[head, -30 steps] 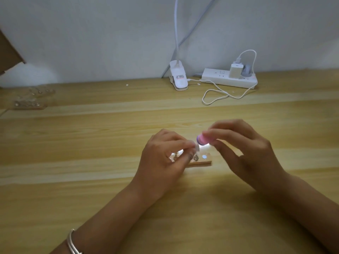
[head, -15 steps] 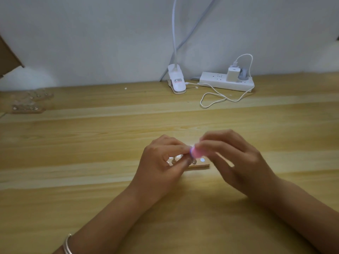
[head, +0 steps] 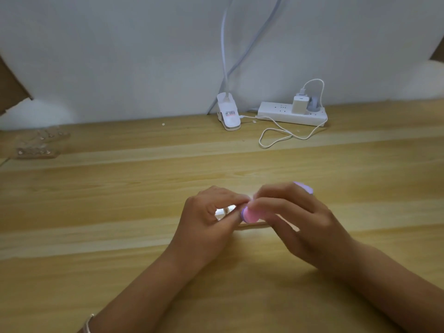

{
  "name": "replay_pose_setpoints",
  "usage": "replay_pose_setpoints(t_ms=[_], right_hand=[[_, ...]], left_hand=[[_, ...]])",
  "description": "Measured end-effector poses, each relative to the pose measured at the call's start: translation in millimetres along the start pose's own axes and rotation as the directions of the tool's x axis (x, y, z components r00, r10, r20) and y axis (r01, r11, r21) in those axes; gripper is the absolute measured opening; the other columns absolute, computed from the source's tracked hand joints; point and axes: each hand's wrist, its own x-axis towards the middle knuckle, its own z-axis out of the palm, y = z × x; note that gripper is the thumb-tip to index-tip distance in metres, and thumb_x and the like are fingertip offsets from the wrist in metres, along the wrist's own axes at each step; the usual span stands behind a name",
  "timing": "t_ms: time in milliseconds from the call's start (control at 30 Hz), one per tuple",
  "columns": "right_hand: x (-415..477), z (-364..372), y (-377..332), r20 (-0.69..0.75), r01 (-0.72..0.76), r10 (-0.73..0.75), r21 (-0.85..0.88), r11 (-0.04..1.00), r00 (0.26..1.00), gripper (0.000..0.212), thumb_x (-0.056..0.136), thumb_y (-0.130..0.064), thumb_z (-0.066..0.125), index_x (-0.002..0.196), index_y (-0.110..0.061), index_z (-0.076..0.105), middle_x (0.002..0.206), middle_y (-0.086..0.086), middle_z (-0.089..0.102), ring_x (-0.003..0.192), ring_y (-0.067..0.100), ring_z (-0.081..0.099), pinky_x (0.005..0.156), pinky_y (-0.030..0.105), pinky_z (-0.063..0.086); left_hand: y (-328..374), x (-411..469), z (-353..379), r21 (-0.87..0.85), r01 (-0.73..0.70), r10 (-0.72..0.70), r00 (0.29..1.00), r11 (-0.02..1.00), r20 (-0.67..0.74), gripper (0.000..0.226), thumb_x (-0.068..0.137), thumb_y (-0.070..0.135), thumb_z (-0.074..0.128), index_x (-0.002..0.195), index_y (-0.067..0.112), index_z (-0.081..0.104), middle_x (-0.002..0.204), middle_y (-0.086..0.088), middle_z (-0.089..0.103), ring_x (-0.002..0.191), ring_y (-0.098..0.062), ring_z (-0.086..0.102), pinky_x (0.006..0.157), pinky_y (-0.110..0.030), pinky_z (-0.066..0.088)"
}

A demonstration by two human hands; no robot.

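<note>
right hand (head: pixel 300 219) grips pink tool (head: pixel 249 215), tip against left fingertips | left hand (head: pixel 206 215) pinches small shiny piece (head: pixel 224 210), likely steadying it for the tool | over wooden block (head: pixel 252 225), mid-counter (head: pixel 120 212)

A small pink tool (head: pixel 249 215), a short cylinder with a lilac rim round its flat pink face, lies nearly level in the fingers of the right hand (head: pixel 303 223). Its face points left and toward the camera, and its lilac tail shows past the fingers on the far side. Just beneath it a low wooden block (head: pixel 255 224) lies flat on the table, mostly hidden. The left hand (head: pixel 211 215) curls over the block's left part and holds it, where a bright glare washes out the detail.
</note>
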Motion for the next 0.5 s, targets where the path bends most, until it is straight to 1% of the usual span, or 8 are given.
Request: replay_pose_setpoints(t_ms=[33, 133, 200, 267, 333, 400, 433, 500], right_hand=[[0.4, -0.9, 2.5, -0.001, -0.015, 0.015, -0.015, 1.0, 1.0, 0.024, 0.09, 0.01, 0.064, 0.11, -0.001, 0.073, 0.111, 0.01, 0.065, 0.103, 0.018, 0.064, 0.09, 0.029, 0.051], [4.0, -9.0, 9.8, -0.107, -0.161, 0.161, 0.003, 0.987, 0.981, 0.02, 0.092, 0.002, 0.066, 0.109, -0.006, 0.072, 0.109, 0.006, 0.065, 0.105, 0.013, 0.064, 0.088, 0.03, 0.054], [3.5, -8.3, 4.2, -0.121, -0.111, 0.116, 0.044, 0.993, 0.986, 0.023, 0.091, 0.003, 0.066, 0.111, -0.009, 0.07, 0.109, 0.006, 0.065, 0.105, 0.014, 0.064, 0.089, 0.029, 0.053], [0.2, -2.0, -2.3, -0.068, -0.01, 0.013, 0.04, 0.999, 0.998, 0.027, 0.09, 0.008, 0.067, 0.112, -0.007, 0.069, 0.111, 0.008, 0.065, 0.105, 0.019, 0.065, 0.09, 0.032, 0.053], [-0.2, -3.3, 2.8, -0.048, -0.039, 0.038, -0.009, 0.999, 0.998, 0.022, 0.09, 0.007, 0.067, 0.109, -0.003, 0.071, 0.11, 0.008, 0.065, 0.104, 0.019, 0.066, 0.086, 0.037, 0.054], [0.9, -9.4, 8.7, -0.096, -0.133, 0.13, -0.023, 0.991, 0.987, 0.017, 0.091, 0.003, 0.067, 0.106, -0.003, 0.072, 0.107, 0.007, 0.065, 0.104, 0.015, 0.064, 0.084, 0.036, 0.055], [0.9, -11.4, 8.7, -0.12, -0.142, 0.141, 0.0, 0.99, 0.983, 0.016, 0.091, 0.001, 0.067, 0.106, -0.003, 0.071, 0.107, 0.007, 0.066, 0.104, 0.013, 0.064, 0.085, 0.034, 0.055], [-0.2, -8.7, 2.1, -0.121, -0.062, 0.065, 0.03, 0.998, 0.991, 0.019, 0.092, 0.001, 0.068, 0.109, -0.006, 0.069, 0.108, 0.008, 0.066, 0.104, 0.015, 0.065, 0.086, 0.033, 0.054]], left_hand=[[0.5, 0.1, -0.3, -0.013, 0.005, -0.005, 1.0, 1.0, 0.01, 0.01, 0.08, 0.018, 0.071, 0.087, 0.017, 0.079, 0.082, 0.013, 0.074, 0.08, -0.012, 0.068, 0.077, -0.04, 0.052], [0.4, -0.1, -0.9, -0.041, 0.024, -0.024, 1.0, 0.999, 0.017, 0.008, 0.082, 0.019, 0.071, 0.085, 0.018, 0.079, 0.074, 0.018, 0.072, 0.075, -0.007, 0.069, 0.077, -0.034, 0.05], [0.0, 0.1, -0.3, -0.065, 0.033, -0.032, 0.999, 0.997, 0.019, 0.011, 0.082, 0.019, 0.071, 0.086, 0.015, 0.08, 0.074, 0.015, 0.073, 0.074, -0.006, 0.069, 0.075, -0.031, 0.05], [-0.5, -0.8, 0.2, -0.075, 0.036, -0.035, 0.999, 0.997, 0.019, 0.014, 0.08, 0.019, 0.072, 0.09, 0.013, 0.08, 0.079, 0.011, 0.075, 0.076, -0.008, 0.07, 0.074, -0.03, 0.051], [1.3, -0.8, -0.3, -0.082, 0.033, -0.03, 0.999, 0.996, 0.036, 0.011, 0.082, 0.02, 0.073, 0.088, 0.014, 0.08, 0.077, 0.01, 0.075, 0.073, -0.006, 0.069, 0.073, -0.027, 0.05], [2.4, -0.6, -1.6, -0.13, 0.049, -0.043, 0.998, 0.99, 0.046, 0.009, 0.085, 0.018, 0.074, 0.085, 0.012, 0.08, 0.075, 0.009, 0.075, 0.071, -0.001, 0.068, 0.071, -0.018, 0.048], [2.9, -0.2, -1.7, -0.15, 0.058, -0.05, 0.997, 0.987, 0.051, 0.009, 0.085, 0.017, 0.073, 0.085, 0.011, 0.08, 0.076, 0.007, 0.076, 0.071, 0.0, 0.068, 0.07, -0.015, 0.047], [2.8, -0.6, -0.5, -0.157, 0.058, -0.051, 0.997, 0.986, 0.051, 0.009, 0.084, 0.017, 0.074, 0.088, 0.011, 0.08, 0.079, 0.005, 0.077, 0.072, -0.003, 0.069, 0.07, -0.015, 0.047]])
